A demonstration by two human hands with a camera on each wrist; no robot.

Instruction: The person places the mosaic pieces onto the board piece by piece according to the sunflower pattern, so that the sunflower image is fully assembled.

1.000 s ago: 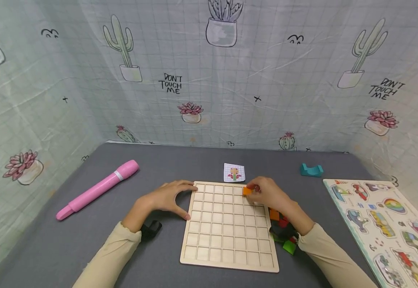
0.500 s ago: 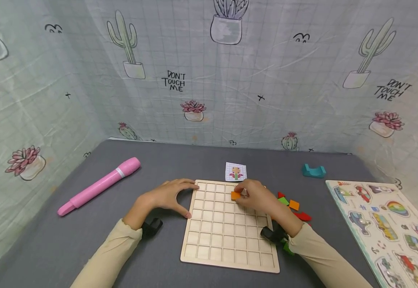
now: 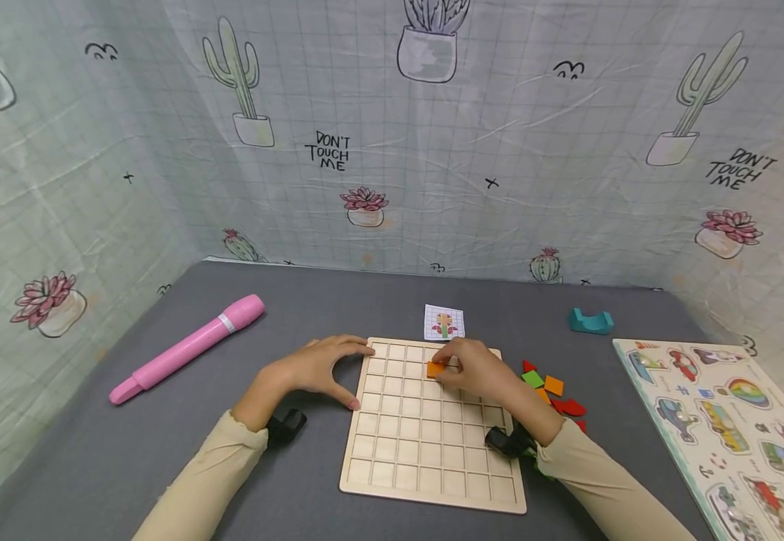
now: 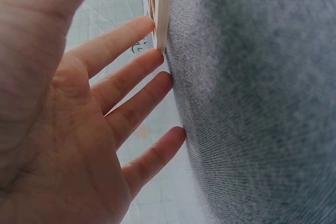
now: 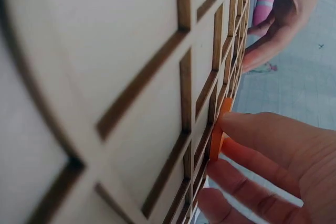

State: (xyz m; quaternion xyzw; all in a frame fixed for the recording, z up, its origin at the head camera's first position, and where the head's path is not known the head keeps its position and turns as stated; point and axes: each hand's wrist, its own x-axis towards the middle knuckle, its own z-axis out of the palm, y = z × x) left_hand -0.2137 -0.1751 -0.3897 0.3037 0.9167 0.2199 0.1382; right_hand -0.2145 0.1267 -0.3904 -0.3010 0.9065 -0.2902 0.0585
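A pale wooden grid board lies on the grey table. My right hand pinches an orange square tile over the board's upper part. The right wrist view shows the tile between thumb and fingers, right at the grid's ridges. Along the board's left edge rests my left hand, thumb and fingers spread and straight. In the left wrist view its fingertips touch the board's edge and the table. Beyond the board lies a small card with a flower pattern on a grid.
Right of the board, partly behind the right forearm, lie loose tiles: a green one, an orange one and red ones. A teal holder, a picture puzzle board and a pink tube lie farther out.
My right hand has moved left over the board with the orange tile, from near its upper right toward the middle columns. The left hand stays at the board's edge.
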